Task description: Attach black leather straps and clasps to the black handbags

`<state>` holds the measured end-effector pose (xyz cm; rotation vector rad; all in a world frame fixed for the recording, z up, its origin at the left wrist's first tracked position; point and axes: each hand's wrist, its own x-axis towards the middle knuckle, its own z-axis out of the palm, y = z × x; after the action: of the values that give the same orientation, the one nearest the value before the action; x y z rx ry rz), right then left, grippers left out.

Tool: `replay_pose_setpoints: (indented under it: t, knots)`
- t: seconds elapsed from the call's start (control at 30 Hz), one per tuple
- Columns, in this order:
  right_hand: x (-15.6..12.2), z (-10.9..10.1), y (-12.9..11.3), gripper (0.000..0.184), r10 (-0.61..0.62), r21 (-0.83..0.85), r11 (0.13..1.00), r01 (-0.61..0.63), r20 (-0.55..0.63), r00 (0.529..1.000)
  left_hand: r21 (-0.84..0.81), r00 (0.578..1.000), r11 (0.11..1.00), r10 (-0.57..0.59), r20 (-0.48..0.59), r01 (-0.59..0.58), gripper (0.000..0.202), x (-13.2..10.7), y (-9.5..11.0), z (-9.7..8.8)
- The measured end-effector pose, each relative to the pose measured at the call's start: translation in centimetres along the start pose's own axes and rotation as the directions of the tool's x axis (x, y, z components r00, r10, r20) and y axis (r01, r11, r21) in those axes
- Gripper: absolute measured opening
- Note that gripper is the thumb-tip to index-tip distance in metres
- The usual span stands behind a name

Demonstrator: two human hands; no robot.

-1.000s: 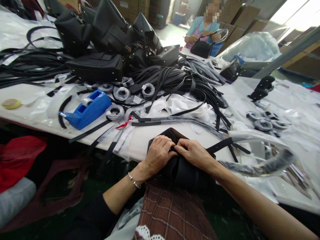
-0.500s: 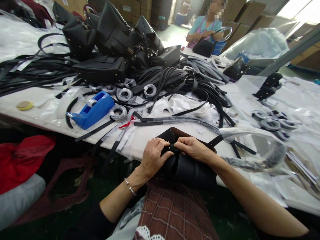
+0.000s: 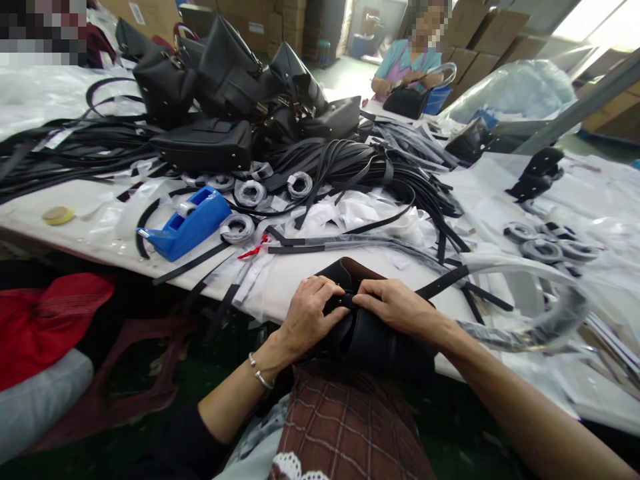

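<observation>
A black handbag (image 3: 395,340) with a brown inside lies across my lap against the table edge. My left hand (image 3: 311,312) pinches a black strap piece with small metal studs at the bag's opening. Close beside it, my right hand (image 3: 395,305) grips the same spot between thumb and fingers. The exact fastening under the fingertips is too small to make out. A handle wrapped in clear plastic (image 3: 575,310) loops out from the bag to the right, over the table.
A blue tape dispenser (image 3: 193,223) stands left, near plastic-wrapped coiled straps (image 3: 237,229). Behind are a heap of black handbags (image 3: 205,143) and many loose black straps (image 3: 340,157). A co-worker (image 3: 410,67) handles a bag across the table. A reddish stool (image 3: 145,367) stands lower left.
My hands stay at the bag's opening, with small finger shifts. The wrapped handle has swung slightly to the right. The co-worker's hands have moved a little over their bag.
</observation>
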<state>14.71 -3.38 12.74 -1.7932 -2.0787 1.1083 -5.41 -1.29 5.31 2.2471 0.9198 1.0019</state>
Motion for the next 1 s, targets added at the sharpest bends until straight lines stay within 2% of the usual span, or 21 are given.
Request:
replay_pose_setpoints:
  t: [0.17,0.33,0.5,0.63,0.73,0.9,1.0]
  knots:
    - [0.1,0.7,-0.6,0.030,0.031,-0.055,0.998,-0.035,-0.060,0.998,-0.048,0.996,0.997,0.058,-0.063,-0.061,0.014,-0.2,-0.7,0.7]
    - [0.4,1.4,-0.9,0.029,0.031,-0.160,0.986,-0.051,-0.124,0.992,-0.068,0.993,0.995,0.065,-0.097,-0.072,0.013,-0.1,-1.4,1.8]
    - [0.4,1.7,-0.5,0.027,0.006,-0.194,0.980,-0.040,-0.171,0.985,0.054,0.992,0.997,0.055,-0.109,-0.049,0.014,0.0,-1.1,2.2]
    - [0.6,1.5,-0.2,0.036,0.034,-0.068,0.997,-0.043,-0.127,0.991,0.245,0.996,0.968,0.071,-0.056,-0.055,0.015,0.1,0.1,1.1]
    - [1.2,1.4,-0.2,0.042,0.060,0.012,0.998,-0.059,-0.126,0.990,0.331,0.997,0.942,0.071,-0.010,-0.064,0.016,0.4,1.1,0.1]
    - [2.3,2.0,-0.6,0.026,-0.018,0.063,0.998,0.031,-0.201,0.979,0.370,0.999,0.929,0.014,0.031,-0.025,0.017,0.7,2.1,-0.4]
    - [2.7,2.5,-0.7,0.029,-0.042,0.019,0.999,0.048,-0.226,0.973,0.332,0.994,0.942,-0.077,0.080,0.046,0.018,0.8,2.1,-0.5]
